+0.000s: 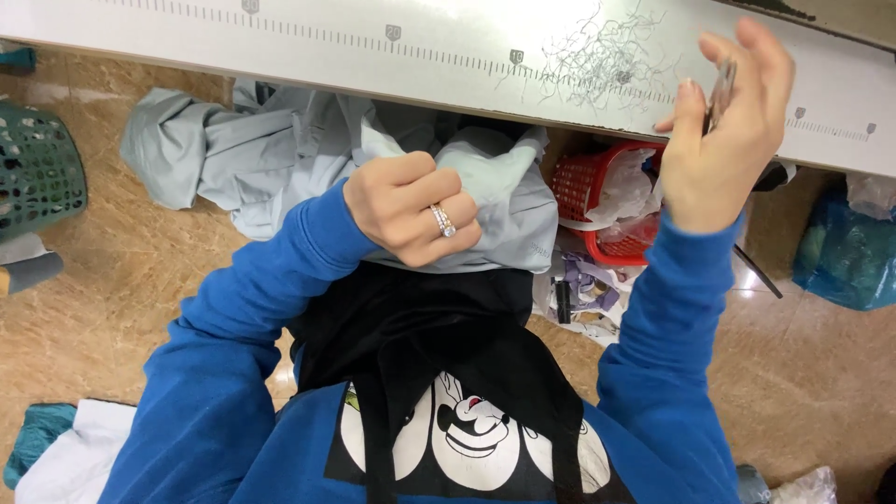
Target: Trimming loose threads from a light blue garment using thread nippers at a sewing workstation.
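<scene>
Left hand (pixel 411 207): curled into a fist, a ring (pixel 441 220) on one finger, bunching and gripping a fold of pale grey-green cloth (pixel 280 149) just in front of the chest. Cloth draped from the fist up and away to the left, one end spilling onto the tan marble floor (pixel 140 271), another part tucked under the edge of the white table (pixel 373 56).

Right hand (pixel 723 140): raised over the table edge, fingers pinched around a small metal tool (pixel 721 89), slim and shiny, possibly thread snips; exact kind hard to tell. Thumb and forefinger closed on it, other fingers loosely curved above.

Just left of that hand, on the table top: a loose tangle of cut threads (pixel 607 51), dark and wispy. Along the table, a printed ruler strip (pixel 392 42) with tick marks.

Below the right wrist, under the table: a red plastic basket (pixel 583 182) holding crumpled white bags. Beside it on the floor, purple scraps and a small dark tube.

Both arms in bright blue sleeves (pixel 224 317); a black apron (pixel 439 336) over a blue top with a cartoon print.

Further out: a green basket (pixel 37 168) at the far left, a blue bag (pixel 845 252) at the far right, white and teal cloth at the lower left corner.
</scene>
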